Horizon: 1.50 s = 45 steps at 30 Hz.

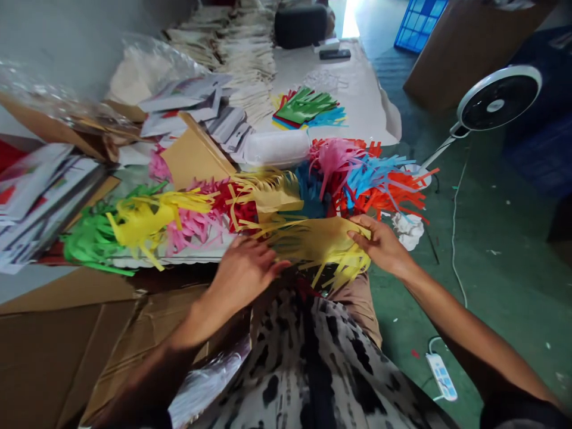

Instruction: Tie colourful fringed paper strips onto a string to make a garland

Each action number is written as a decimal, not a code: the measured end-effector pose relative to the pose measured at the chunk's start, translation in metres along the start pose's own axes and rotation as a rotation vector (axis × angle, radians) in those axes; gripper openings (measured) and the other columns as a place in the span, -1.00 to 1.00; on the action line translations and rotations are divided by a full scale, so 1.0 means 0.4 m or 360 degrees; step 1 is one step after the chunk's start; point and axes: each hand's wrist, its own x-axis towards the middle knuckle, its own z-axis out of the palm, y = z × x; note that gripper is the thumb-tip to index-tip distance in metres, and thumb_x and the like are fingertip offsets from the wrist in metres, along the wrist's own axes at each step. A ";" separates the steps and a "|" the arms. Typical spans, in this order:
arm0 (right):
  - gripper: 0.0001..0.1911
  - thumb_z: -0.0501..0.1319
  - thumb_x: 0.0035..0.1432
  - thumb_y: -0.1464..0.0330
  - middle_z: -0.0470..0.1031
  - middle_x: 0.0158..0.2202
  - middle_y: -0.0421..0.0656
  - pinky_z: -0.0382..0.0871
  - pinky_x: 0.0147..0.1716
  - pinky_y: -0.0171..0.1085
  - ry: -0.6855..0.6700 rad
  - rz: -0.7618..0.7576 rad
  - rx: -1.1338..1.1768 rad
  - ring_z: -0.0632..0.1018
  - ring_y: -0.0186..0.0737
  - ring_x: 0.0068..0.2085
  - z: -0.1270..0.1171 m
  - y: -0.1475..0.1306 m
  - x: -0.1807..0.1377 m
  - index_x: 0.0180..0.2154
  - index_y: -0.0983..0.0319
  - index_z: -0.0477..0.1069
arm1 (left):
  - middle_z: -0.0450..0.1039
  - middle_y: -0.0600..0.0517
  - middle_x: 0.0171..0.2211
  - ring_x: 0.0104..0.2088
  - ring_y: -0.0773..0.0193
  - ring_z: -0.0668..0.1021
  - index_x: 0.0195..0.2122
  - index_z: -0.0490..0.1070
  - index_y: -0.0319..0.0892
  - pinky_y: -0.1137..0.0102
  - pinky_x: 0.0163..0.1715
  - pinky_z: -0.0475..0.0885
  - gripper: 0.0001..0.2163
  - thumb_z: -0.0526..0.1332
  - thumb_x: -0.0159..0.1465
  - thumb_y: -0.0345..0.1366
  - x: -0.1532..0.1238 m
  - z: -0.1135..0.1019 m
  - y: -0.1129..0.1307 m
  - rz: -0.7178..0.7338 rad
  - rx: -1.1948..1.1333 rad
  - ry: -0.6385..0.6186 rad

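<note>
At the near edge of a crowded table (357, 89), a seated person worked a sheet of yellow fringed paper (319, 238) with both hands. Room to move was tight on the left, where flattened cardboard (67, 333) and slumped piles of printed cards (36, 190) pressed up to the table's edge. On the right the table ended and bare green floor (491, 256) lay open, broken only by a standing fan (496, 98) and a power strip (441, 376).

The yellow sheet lay at the table's near edge, just over the person's lap, its cut strips hanging down and splaying sideways. The left hand (243, 268) rested on its left end with fingers stretched out, not closed. The right hand (379, 244) pinched its right end between thumb and fingers. The hands were well apart. Just behind the sheet, a row of fringed paper (187, 220) in green, yellow, pink, red, blue and orange ran along the table.
</note>
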 end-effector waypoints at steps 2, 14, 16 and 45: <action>-0.75 0.24 0.34 0.18 0.62 -0.13 -0.10 0.44 -0.13 -0.15 -0.0036 -0.0014 0.0016 0.60 -0.08 -0.13 0.001 -0.003 0.001 -0.06 0.19 0.50 | 0.59 -0.04 -0.40 -0.29 0.07 0.58 -0.34 0.56 -0.09 0.10 -0.14 0.45 -0.67 0.15 0.51 -0.10 -0.006 -0.022 0.005 -0.0127 0.0096 0.0138; -0.53 0.17 0.31 0.36 0.59 0.08 0.02 0.52 -0.07 0.00 -0.0002 -0.0014 -0.0524 0.62 0.07 0.00 -0.004 -0.030 -0.036 0.24 0.17 0.39 | 0.40 -0.17 0.36 0.37 0.03 0.43 0.50 0.07 -0.15 0.00 0.44 0.28 -0.29 0.14 0.32 -0.54 0.129 0.212 0.118 0.0438 -0.0532 0.0203; -0.36 0.15 0.23 0.48 0.50 0.23 0.12 0.42 0.08 0.16 0.0172 -0.0174 -0.0969 0.55 0.22 0.16 -0.009 -0.061 -0.057 0.34 0.22 0.31 | 0.42 -0.19 0.33 0.35 0.02 0.44 0.48 0.10 -0.17 0.03 0.41 0.34 -0.31 0.16 0.32 -0.53 0.120 0.218 0.114 0.0407 -0.0539 0.0255; -0.66 0.19 0.40 0.35 0.63 0.09 -0.06 0.26 0.05 -0.01 -0.0118 -0.0398 -0.1053 0.54 0.03 0.10 0.043 -0.059 -0.151 0.15 0.18 0.50 | 0.68 -0.05 -0.20 -0.19 0.17 0.63 -0.04 0.56 -0.22 0.27 -0.15 0.55 -0.84 0.19 0.45 -0.43 0.094 0.141 0.091 0.0256 -0.0761 0.0388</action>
